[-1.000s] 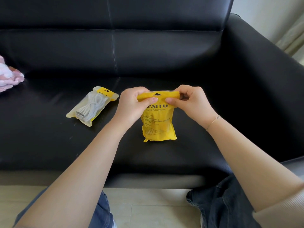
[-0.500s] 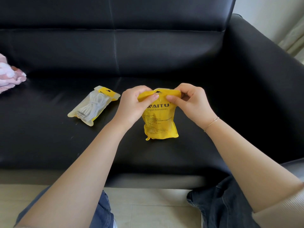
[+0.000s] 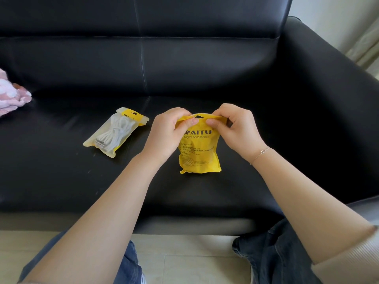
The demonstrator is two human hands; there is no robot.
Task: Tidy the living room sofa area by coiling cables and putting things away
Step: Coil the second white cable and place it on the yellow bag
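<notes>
Both hands up at the top edge of the yellow pouch (image 3: 200, 149), which stands upright on the black sofa seat (image 3: 61, 181), bottom edge touching the cushion, right of centre. Left hand (image 3: 167, 134) pinches the top strip from the left side, thumb on the front, fingers curled behind. Right hand (image 3: 235, 130) pinches the same strip from the right, thumb tip on the front near the hang hole, other fingers bent over the back. The two thumbs are close, nearly meeting at the middle of the strip. Pouch front reads "WAITU Digital Accessories", small print below, too fine to read. Can't tell if the seal is open or closed. Second pouch (image 3: 115, 132), translucent with a yellow header, lies flat on the seat to the left, tilted, apart from the hands; coiled white cable (image 3: 114, 133) visible inside it. Pink-and-white fabric (image 3: 12, 97) at the far left edge of the seat, well apart. Thin bracelet (image 3: 260, 153) on the right wrist. Knees in dark jeans (image 3: 274, 255) at the bottom, over a light tile floor (image 3: 184, 261).
</notes>
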